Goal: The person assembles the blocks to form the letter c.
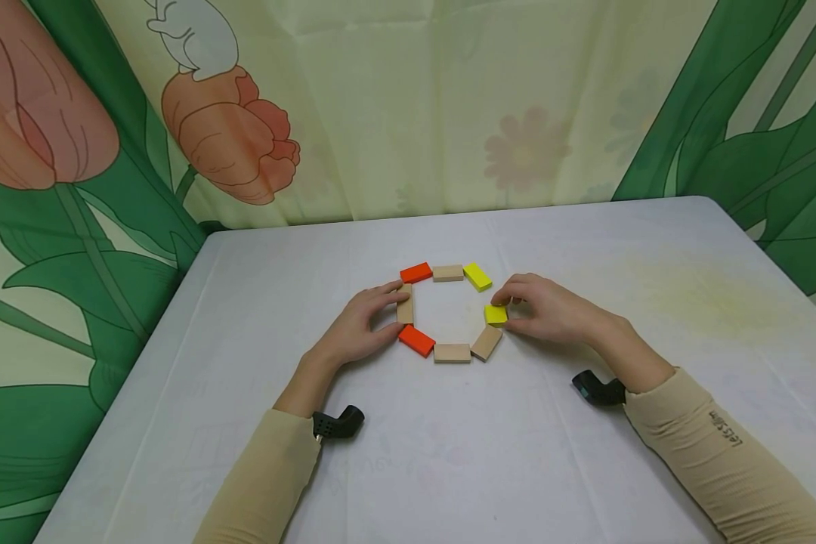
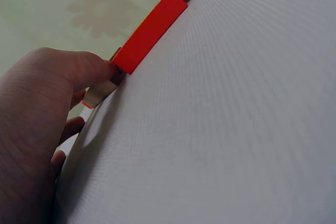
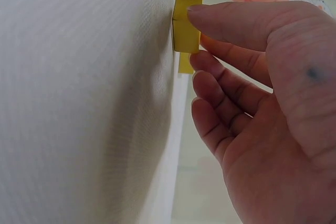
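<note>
Near the middle of the table (image 1: 462,453), the R hand (image 1: 551,310) pinches a yellow block (image 1: 496,316) btwn thumb & fingertips, toward the right edge. Toward the left edge, the L hand (image 1: 360,321) holds a tan block (image 1: 405,312), thumb at near end, fingertips at far end; can't tell how firmly. Both blocks prob. light, stiff, smooth, hard to break but easily nudged; best taken by opp. sides. They share a loop w/ a near red block (image 1: 417,341), near plain block (image 1: 452,353), slanted block (image 1: 486,343), far red block (image 1: 416,273), far plain block (image 1: 447,273) & far yellow block (image 1: 477,277), just apart from the pinched one. Past the far edge: printed cloth (image 1: 394,113).
</note>
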The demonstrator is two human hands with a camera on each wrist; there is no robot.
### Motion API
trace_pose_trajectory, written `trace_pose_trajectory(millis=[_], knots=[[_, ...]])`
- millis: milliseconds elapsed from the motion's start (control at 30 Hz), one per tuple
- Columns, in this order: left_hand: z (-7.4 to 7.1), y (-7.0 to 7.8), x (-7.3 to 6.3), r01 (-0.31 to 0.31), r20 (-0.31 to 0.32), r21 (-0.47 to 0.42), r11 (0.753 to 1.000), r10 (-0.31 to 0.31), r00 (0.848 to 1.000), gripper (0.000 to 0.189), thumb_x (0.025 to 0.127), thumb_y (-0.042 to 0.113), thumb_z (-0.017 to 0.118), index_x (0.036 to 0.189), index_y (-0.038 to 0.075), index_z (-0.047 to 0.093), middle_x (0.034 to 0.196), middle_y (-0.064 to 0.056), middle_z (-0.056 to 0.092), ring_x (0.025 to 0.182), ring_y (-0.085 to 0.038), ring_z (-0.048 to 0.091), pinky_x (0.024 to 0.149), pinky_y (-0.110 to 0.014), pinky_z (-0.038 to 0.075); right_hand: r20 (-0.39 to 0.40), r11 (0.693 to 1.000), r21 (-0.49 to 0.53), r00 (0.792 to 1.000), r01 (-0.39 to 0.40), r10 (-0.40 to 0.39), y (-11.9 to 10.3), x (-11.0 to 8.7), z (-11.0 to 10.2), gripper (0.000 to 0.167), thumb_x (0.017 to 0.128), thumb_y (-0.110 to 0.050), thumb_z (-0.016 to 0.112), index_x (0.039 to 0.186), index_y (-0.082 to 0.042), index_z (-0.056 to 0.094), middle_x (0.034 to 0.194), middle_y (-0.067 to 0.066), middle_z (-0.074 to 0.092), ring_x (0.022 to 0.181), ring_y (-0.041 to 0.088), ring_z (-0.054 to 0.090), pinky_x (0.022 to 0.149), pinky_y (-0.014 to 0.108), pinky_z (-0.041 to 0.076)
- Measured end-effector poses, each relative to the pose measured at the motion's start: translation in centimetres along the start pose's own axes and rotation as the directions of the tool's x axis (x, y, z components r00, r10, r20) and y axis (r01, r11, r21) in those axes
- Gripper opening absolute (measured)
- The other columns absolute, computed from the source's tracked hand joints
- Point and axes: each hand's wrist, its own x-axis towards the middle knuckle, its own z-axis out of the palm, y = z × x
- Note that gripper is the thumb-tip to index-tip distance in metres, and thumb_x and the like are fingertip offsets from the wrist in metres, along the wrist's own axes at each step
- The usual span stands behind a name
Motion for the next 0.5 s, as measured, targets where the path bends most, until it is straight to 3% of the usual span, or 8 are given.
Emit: trace_pose_trajectory(millis=[500], knots=[[0.06, 0.02, -0.04, 0.014, 0.003, 0.005, 1.0, -0.014, 1.0, 0.051, 0.094, 0.023, 0.067, 0.144, 0.015, 0.058, 0.157, 0.002, 0.042, 0.144, -0.025, 0.034, 0.117, -0.048, 0.027, 0.009, 1.0, 0.003, 1.0, -0.008, 0.008, -0.17, 0.0, -0.11, 0.027, 0.088, -0.008, 0.076, 0.115, -0.006, 0.071, 0.113, 0.002, 0.064, 0.106, 0.025, 0.056, 0.097, 0.048, 0.047]])
